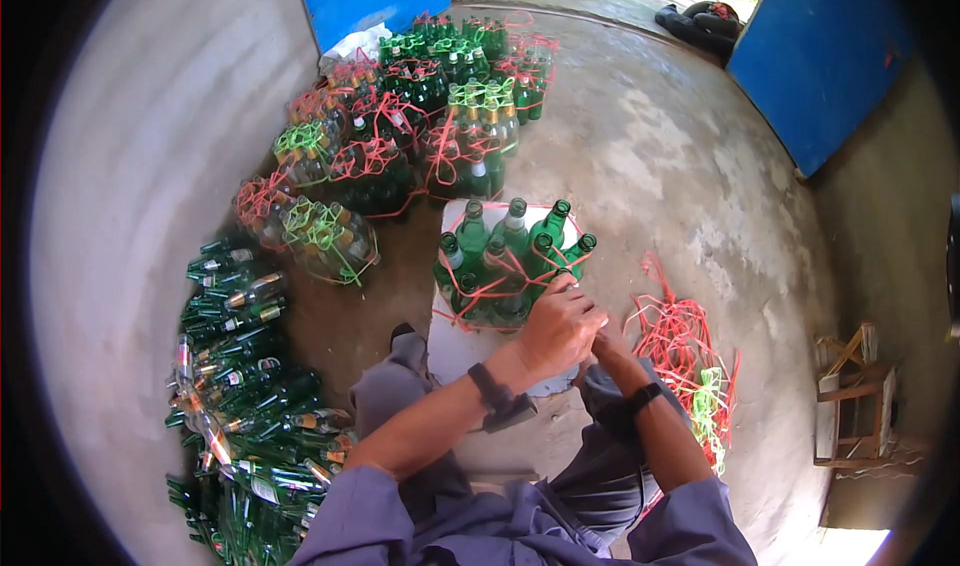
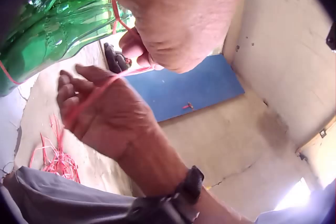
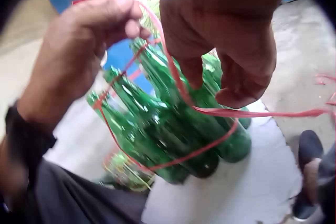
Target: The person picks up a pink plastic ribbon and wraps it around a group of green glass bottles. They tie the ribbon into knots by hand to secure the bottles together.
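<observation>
A cluster of green glass bottles (image 1: 510, 228) stands upright on a white block, with red plastic string (image 1: 500, 288) looped round the bodies and between the necks. My left hand (image 1: 562, 328) pinches the string beside the nearest bottle necks. Close on its right, my right hand (image 1: 612, 348) is partly hidden behind it in the head view. In the left wrist view, a strand crosses the palm and curled fingers of the right hand (image 2: 105, 111). In the right wrist view, the strand bends just under the right hand (image 3: 226, 56) and trails off to the right.
A tangle of red string (image 1: 680, 331) and some green string (image 1: 708, 406) lie on the floor at right. Tied bottle bundles (image 1: 380, 156) stand behind to the left. Loose bottles (image 1: 250, 396) are heaped along the left wall. A wooden frame (image 1: 858, 406) stands far right.
</observation>
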Tool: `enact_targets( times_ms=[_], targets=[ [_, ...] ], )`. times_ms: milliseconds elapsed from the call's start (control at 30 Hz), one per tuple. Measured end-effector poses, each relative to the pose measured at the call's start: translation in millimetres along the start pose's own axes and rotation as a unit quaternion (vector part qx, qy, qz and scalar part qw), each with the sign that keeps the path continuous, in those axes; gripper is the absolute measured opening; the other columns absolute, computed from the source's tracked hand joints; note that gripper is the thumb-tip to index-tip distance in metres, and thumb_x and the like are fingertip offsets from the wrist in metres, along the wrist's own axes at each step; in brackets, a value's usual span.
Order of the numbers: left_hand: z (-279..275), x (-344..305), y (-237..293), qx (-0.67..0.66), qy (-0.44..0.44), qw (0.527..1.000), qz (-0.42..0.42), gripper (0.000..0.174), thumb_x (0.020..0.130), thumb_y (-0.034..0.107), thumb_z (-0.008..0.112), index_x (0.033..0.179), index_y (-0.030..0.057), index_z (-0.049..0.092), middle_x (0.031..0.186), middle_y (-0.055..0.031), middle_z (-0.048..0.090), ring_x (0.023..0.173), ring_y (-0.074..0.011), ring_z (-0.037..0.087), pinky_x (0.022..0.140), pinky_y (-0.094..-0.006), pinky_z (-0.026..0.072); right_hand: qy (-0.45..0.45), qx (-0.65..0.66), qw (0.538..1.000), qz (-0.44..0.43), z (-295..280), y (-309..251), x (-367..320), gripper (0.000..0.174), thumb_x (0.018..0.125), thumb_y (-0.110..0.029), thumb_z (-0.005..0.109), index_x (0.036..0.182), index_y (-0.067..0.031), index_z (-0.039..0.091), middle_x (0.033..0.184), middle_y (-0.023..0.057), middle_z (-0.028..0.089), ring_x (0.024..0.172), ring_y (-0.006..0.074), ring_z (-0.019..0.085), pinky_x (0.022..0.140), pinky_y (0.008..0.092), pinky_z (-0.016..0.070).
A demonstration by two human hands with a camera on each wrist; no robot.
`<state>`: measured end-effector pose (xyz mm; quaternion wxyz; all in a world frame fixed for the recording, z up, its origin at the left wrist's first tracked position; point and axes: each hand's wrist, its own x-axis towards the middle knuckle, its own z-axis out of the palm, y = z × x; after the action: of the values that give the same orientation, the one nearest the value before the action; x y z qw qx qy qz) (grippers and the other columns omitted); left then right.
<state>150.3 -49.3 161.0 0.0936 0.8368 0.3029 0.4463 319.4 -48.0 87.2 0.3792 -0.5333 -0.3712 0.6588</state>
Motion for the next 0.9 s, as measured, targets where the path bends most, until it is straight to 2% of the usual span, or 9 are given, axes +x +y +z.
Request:
enact_targets(
  times_ms=[167,233,300,433,767,900],
  targets=[
    [9,-7,-9,-0.062,0.002,0.998,-0.014,0.006,0.074,0.003,0.066,0.078,0.0038,0.060,0.072,-0.0113,0.058,0.073,-0.0327,0.058,0.072,-0.0425,0.0467,-0.014,-0.031,0.999,-0.014,29,6,9,0.022,0.092,-0.022,0.062,0.096,-0.0020,0.069,0.077,0.0050,0.062,0.063,0.0101,0.056,0.053,0.0272,0.0458],
    [14,-10,-12,-0.131,0.021,0.989,-0.058,0.005,0.078,0.003,0.066,0.079,0.0028,0.060,0.073,-0.0134,0.058,0.073,-0.0348,0.057,0.068,-0.0444,0.0460,-0.019,-0.041,0.999,-0.019,35,14,12,0.022,0.092,-0.022,0.062,0.096,-0.0020,0.069,0.077,0.0052,0.062,0.063,0.0101,0.056,0.053,0.0273,0.0459],
    [16,-11,-12,-0.150,0.033,0.984,-0.085,0.005,0.080,0.004,0.065,0.080,0.0023,0.060,0.073,-0.0144,0.058,0.073,-0.0352,0.057,0.067,-0.0448,0.0456,-0.023,-0.052,0.998,-0.023,20,22,6,0.021,0.091,-0.022,0.062,0.096,-0.0020,0.069,0.077,0.0053,0.062,0.063,0.0102,0.056,0.054,0.0275,0.0460],
    [17,-12,-7,-0.187,0.052,0.969,-0.151,0.009,0.084,0.007,0.065,0.080,0.0018,0.059,0.073,-0.0158,0.057,0.074,-0.0353,0.057,0.067,-0.0448,0.0451,-0.029,-0.075,0.996,-0.033,38,19,21,0.021,0.091,-0.022,0.062,0.096,-0.0021,0.069,0.077,0.0055,0.062,0.063,0.0103,0.056,0.054,0.0277,0.0462],
    [18,-13,5,-0.184,0.073,0.966,-0.169,0.007,0.084,0.004,0.062,0.078,0.0024,0.058,0.072,-0.0151,0.056,0.074,-0.0354,0.056,0.066,-0.0436,0.0447,-0.037,-0.100,0.992,-0.074,25,32,17,0.021,0.090,-0.022,0.064,0.095,-0.0023,0.069,0.077,0.0062,0.063,0.064,0.0106,0.057,0.055,0.0284,0.0467],
    [11,-20,13,-0.189,0.074,0.965,-0.167,0.006,0.081,0.000,0.061,0.077,0.0017,0.057,0.072,-0.0147,0.056,0.074,-0.0348,0.056,0.065,-0.0436,0.0444,-0.037,-0.107,0.989,-0.091,42,49,10,0.021,0.090,-0.022,0.064,0.095,-0.0024,0.069,0.077,0.0064,0.063,0.064,0.0108,0.057,0.055,0.0286,0.0470]
  ],
)
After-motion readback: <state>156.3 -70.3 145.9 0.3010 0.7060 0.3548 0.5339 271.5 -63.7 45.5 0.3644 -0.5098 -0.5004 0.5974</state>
